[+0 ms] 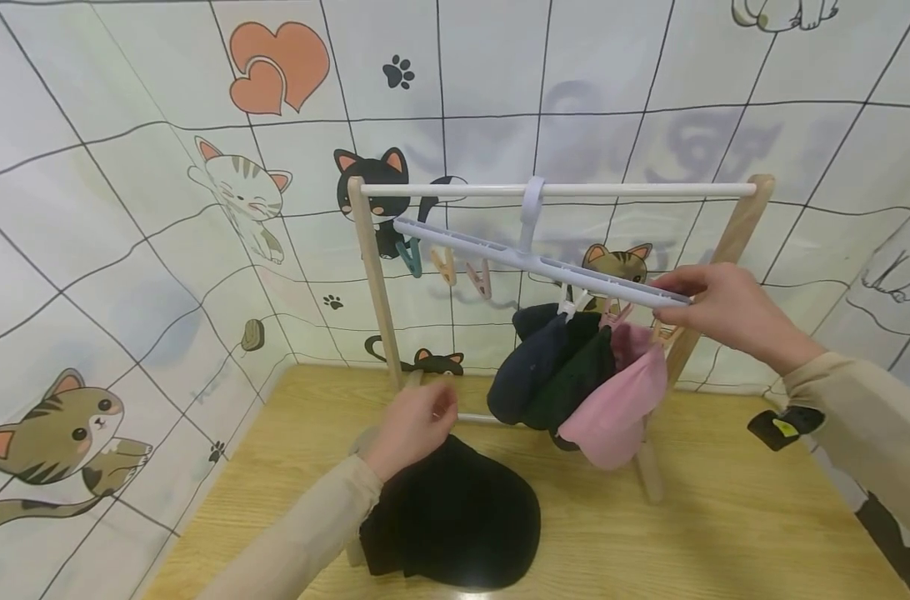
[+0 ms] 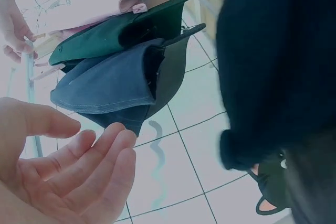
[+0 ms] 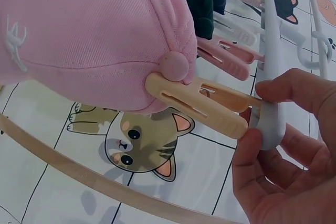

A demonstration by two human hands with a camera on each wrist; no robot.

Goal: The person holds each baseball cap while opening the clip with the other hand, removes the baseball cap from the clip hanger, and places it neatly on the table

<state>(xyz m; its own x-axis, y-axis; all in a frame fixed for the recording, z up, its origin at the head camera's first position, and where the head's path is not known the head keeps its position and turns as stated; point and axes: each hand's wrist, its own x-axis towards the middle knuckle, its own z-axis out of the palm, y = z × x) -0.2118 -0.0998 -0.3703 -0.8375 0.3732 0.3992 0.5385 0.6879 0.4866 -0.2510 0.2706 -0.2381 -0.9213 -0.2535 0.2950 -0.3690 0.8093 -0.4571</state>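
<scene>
My right hand (image 1: 725, 308) pinches the right end of a white clip hanger (image 1: 492, 252), fingers and thumb round the bar in the right wrist view. Its hook sits over the rack's rod, and the bar slopes down to the right. From its right half hang a pink cap (image 1: 616, 400), a dark green cap (image 2: 121, 32) and a navy cap (image 1: 526, 375). A yellowish clothespin (image 3: 199, 106) grips the pink cap by its top button. My left hand (image 1: 413, 425), fingers loosely bent, holds nothing. It hovers by a black cap (image 1: 462, 517) lying on the table.
The wooden rack (image 1: 376, 283) with a white rod (image 1: 455, 190) stands on the wood-grain table (image 1: 732, 500). On the hanger's left half dangle a teal clothespin (image 1: 409, 257), an orange clothespin (image 1: 444, 267) and a pink clothespin (image 1: 479, 279). Cat-printed sheeting (image 1: 162, 167) surrounds the table.
</scene>
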